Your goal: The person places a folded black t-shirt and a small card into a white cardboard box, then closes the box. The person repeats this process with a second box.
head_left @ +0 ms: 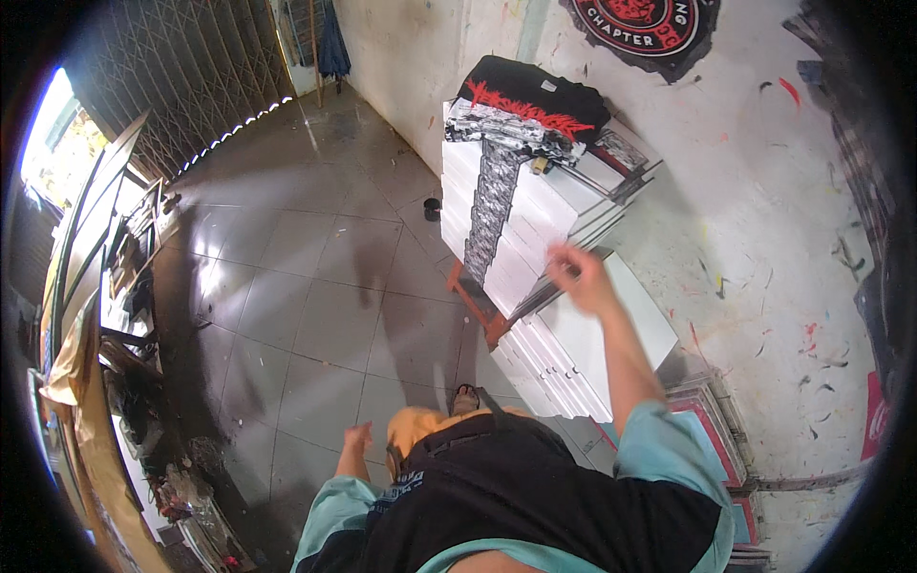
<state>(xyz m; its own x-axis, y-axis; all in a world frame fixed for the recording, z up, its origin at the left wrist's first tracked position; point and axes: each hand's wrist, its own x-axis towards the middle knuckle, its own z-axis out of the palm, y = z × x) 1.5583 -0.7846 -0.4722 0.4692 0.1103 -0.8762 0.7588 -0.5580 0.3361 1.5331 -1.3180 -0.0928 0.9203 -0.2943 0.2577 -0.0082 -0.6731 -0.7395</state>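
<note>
My right hand [581,279] hovers over the near end of a row of white flat panels [535,234] leaning by the wall; its fingers are blurred and seem partly bent, with no held thing visible. A black-and-grey patterned strip [495,205] runs across the panels' edges. On their far end lies a folded black cloth [544,91] with red markings, beside a black-and-white printed piece [492,126]. My left hand [357,439] hangs low at my side above the floor, its fingers mostly hidden. More white panels [554,368] stand nearer to me, below my right forearm.
A reddish-brown wooden support [475,307] sits under the panels. Grey floor tiles [320,310] spread to the left. Boards and clutter [134,372] line the left side. Framed panels [712,435] lean by the paint-marked wall [735,239]. A folding metal gate [191,72] closes the far side.
</note>
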